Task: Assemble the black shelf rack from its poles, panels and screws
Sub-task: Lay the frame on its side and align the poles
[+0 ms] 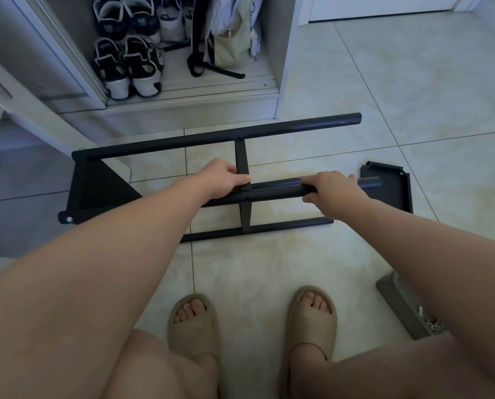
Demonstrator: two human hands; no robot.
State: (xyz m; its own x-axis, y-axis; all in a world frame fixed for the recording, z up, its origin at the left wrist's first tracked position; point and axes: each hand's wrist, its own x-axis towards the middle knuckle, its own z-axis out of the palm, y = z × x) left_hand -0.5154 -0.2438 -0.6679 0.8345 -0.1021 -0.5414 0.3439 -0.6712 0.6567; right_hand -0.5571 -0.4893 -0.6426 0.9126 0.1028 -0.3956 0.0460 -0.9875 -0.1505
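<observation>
The partly built black rack (pixel 240 151) lies on its side on the tiled floor. A far pole (pixel 269 129), a near pole (pixel 258 228) and an end panel (pixel 96 182) at the left are joined, with a middle panel (pixel 245 214) seen edge-on. My left hand (pixel 226 175) grips the middle panel's edge beside a raised black pole (pixel 272 192). My right hand (pixel 335 191) grips that raised pole further right. A loose black panel (pixel 393 191) lies on the floor behind the pole's right end.
An open cabinet (pixel 283 53) with several shoes (pixel 128 67) and a bag (pixel 229 38) stands beyond the rack. A grey tray (pixel 396 300) holding small hardware sits at my right. My feet in beige slippers (pixel 194 326) stand just in front of the rack.
</observation>
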